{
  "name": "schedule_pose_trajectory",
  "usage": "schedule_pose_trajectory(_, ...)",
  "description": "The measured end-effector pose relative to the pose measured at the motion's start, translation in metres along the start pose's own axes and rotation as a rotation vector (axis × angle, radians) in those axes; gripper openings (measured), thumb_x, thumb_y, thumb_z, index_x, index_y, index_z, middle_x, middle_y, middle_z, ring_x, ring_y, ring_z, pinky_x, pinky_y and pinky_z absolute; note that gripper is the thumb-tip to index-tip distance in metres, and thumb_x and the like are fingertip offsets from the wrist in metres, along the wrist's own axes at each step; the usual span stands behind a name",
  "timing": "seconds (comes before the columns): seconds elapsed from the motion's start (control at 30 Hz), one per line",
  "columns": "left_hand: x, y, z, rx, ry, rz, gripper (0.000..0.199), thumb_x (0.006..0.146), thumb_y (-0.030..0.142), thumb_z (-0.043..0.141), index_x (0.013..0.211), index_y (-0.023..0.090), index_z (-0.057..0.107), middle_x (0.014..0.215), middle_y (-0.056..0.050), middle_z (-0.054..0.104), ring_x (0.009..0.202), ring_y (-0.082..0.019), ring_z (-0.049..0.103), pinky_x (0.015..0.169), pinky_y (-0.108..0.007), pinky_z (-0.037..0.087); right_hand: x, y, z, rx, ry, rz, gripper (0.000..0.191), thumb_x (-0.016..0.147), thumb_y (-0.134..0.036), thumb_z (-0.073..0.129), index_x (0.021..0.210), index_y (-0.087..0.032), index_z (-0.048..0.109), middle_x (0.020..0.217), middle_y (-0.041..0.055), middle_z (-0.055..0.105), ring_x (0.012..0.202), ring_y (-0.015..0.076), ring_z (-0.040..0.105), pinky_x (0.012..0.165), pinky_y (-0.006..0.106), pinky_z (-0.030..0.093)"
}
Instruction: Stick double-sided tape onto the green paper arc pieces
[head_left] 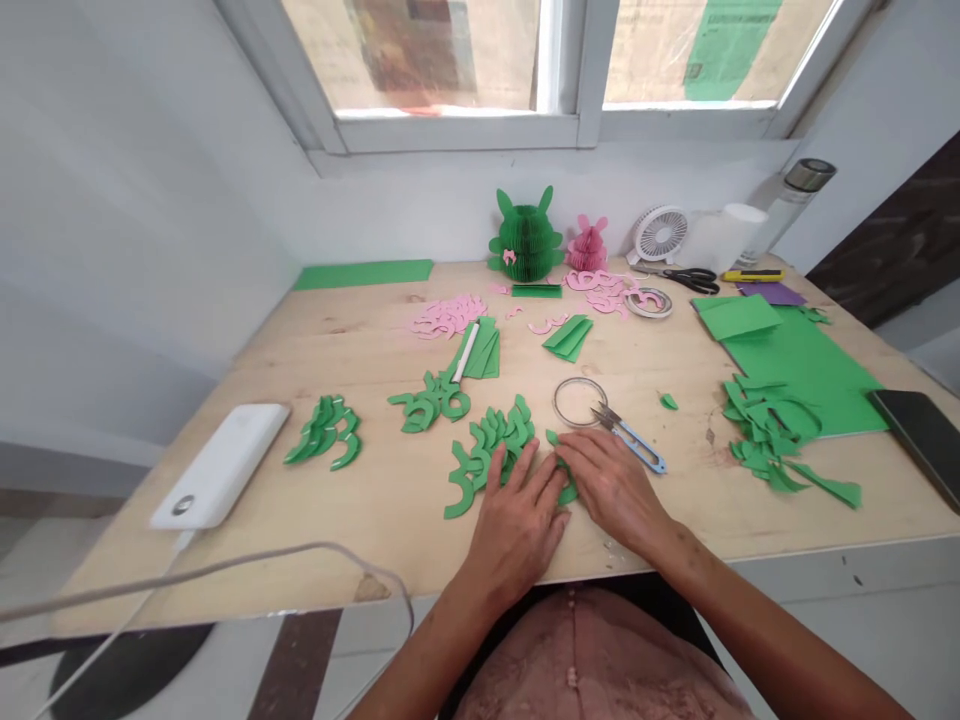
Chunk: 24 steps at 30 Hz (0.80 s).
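My left hand (pixel 520 520) lies on the table with its fingers stretched out and a little apart. Its fingertips touch a cluster of curved green paper cutouts (pixel 491 440). Against it, my right hand (pixel 609 487) has its fingers bent and pressed together around a small green paper cutout (pixel 568 493), mostly hidden between both hands. A green tip (pixel 552 437) pokes out above the right fingers. Just beyond that hand lie blue-handled thread snips (pixel 632 440) and a roll of tape (pixel 580 402).
More green cutouts (pixel 325 433) lie left, near a white power bank (pixel 221 465) with a cable. Green scraps (pixel 772 430) and a phone (pixel 919 440) are at right. Behind stand a green honeycomb paper figure (pixel 527 240), pink cutouts (pixel 452 315), black scissors (pixel 686 278) and a fan (pixel 661 235).
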<state>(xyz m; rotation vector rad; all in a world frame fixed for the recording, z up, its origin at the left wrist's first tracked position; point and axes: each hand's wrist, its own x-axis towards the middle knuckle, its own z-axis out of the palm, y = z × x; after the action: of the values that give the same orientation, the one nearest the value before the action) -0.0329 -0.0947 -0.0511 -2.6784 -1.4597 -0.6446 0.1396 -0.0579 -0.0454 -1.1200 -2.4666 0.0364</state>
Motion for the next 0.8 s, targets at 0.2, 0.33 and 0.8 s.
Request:
schedule_pose_trajectory(0.2,-0.004,0.002,-0.001,-0.003,0.022,0.025,0.038,0.084,0.034,0.053,0.120,0.021,0.057,0.131,-0.007,0.056,0.129,-0.028,0.040,0.112,-0.053,0.013,0.004,0.000,0.003,-0.030,-0.042,-0.030,0.026,0.088,-0.012,0.047,0.109,-0.013,0.061,0.117,0.0107,0.063,0.110,0.0250,0.050,0.091,0.040,0.040)
schedule_pose_trajectory(0.33,-0.003,0.003,0.002,0.005,0.045,0.040,0.035,0.085,0.033,0.053,0.116,0.021,0.060,0.128,-0.007,0.058,0.128,-0.028,0.042,0.112,-0.053,0.014,0.012,-0.002,-0.001,-0.076,-0.080,-0.041,0.022,0.089,-0.015,0.050,0.106,-0.013,0.062,0.114,0.0111,0.063,0.106,0.0252,0.050,0.088,0.040,0.040)
schedule_pose_trajectory(0.8,0.000,-0.006,0.008,0.020,0.198,0.047,0.020,0.087,0.014,0.049,0.091,0.020,0.068,0.106,-0.005,0.069,0.114,-0.026,0.055,0.108,-0.055,0.024,0.012,-0.008,-0.005,-0.159,-0.120,0.030,0.020,0.089,-0.014,0.048,0.104,-0.013,0.061,0.107,0.0123,0.061,0.100,0.0254,0.049,0.080,0.038,0.039)
